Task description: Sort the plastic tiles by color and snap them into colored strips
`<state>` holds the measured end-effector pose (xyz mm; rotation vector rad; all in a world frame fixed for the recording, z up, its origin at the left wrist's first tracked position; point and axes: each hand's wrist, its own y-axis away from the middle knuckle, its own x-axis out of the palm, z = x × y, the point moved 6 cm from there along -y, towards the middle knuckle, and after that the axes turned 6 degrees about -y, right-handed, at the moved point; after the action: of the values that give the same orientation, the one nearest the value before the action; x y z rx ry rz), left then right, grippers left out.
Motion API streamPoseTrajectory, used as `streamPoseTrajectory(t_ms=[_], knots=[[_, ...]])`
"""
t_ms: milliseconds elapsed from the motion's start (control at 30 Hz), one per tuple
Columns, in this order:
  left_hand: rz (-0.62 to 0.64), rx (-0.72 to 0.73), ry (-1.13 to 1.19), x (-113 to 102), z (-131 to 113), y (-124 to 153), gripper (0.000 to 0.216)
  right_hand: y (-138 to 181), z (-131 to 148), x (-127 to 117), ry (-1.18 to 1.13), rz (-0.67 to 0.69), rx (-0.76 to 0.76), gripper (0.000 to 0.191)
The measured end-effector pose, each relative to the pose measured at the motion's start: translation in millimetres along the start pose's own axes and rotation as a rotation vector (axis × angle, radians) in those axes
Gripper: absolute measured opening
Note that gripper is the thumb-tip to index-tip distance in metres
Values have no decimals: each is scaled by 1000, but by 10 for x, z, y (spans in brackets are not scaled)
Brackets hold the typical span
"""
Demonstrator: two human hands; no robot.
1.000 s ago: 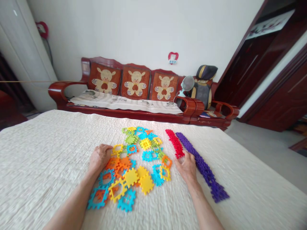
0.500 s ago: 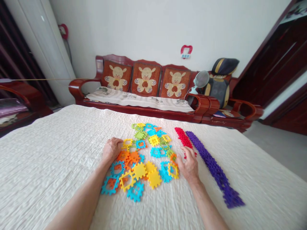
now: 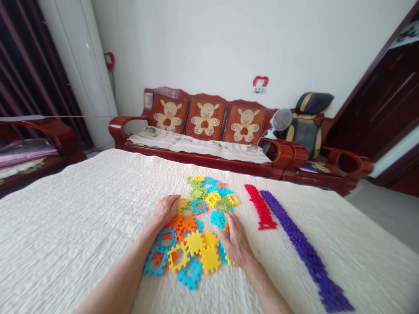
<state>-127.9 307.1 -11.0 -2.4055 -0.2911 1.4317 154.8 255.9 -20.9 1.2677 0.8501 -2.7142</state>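
A loose pile of interlocking plastic squares with notched edges spreads over the cream quilted cover. Among them are a solid yellow square (image 3: 210, 260), a blue window-frame piece (image 3: 190, 272), an orange piece (image 3: 187, 223) and a green piece (image 3: 198, 193). My left hand (image 3: 166, 211) rests at the pile's left edge, fingers slightly bent against a yellow frame piece (image 3: 183, 205). My right hand (image 3: 236, 241) lies over the pile's right side, thumb and fingers apart, beside a blue piece (image 3: 218, 219). It partly hides the pieces underneath.
Right of the pile lie a red strip (image 3: 261, 207) and a longer purple strip (image 3: 301, 242) of joined pieces. Beyond the quilted cover (image 3: 98, 209) stands a wooden sofa (image 3: 196, 159) with bear cushions (image 3: 206, 118) and a small fan (image 3: 281, 120).
My right hand has moved left, from beside the red strip onto the pile's right side. My left hand stays at the pile's left edge. The view has shifted slightly.
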Motion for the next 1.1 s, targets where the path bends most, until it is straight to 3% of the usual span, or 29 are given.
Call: streamPoseTrajectory(t_ms=[100, 300, 367, 500, 700, 867, 1100], knots=[[-13, 14, -15, 23, -7, -11, 38, -100, 115, 102, -47, -4, -19, 56], [8, -136, -3, 82, 16, -219, 36, -356, 266, 75, -240, 3, -38, 47], [27, -172, 27, 95, 33, -335, 36, -480, 165, -10, -267, -74, -4, 42], [-47, -144, 34, 92, 149, -534, 36, -816, -263, -110, -157, -232, 84, 43], [-50, -77, 16, 186, 323, -582, 37, -1257, -742, 90, -59, -111, 248, 45], [16, 74, -39, 197, 168, -535, 35, -1250, -669, 159, -136, -54, 142, 42], [7, 131, 1, 213, 137, -555, 32, -1144, -492, 168, -338, -65, 173, 43]])
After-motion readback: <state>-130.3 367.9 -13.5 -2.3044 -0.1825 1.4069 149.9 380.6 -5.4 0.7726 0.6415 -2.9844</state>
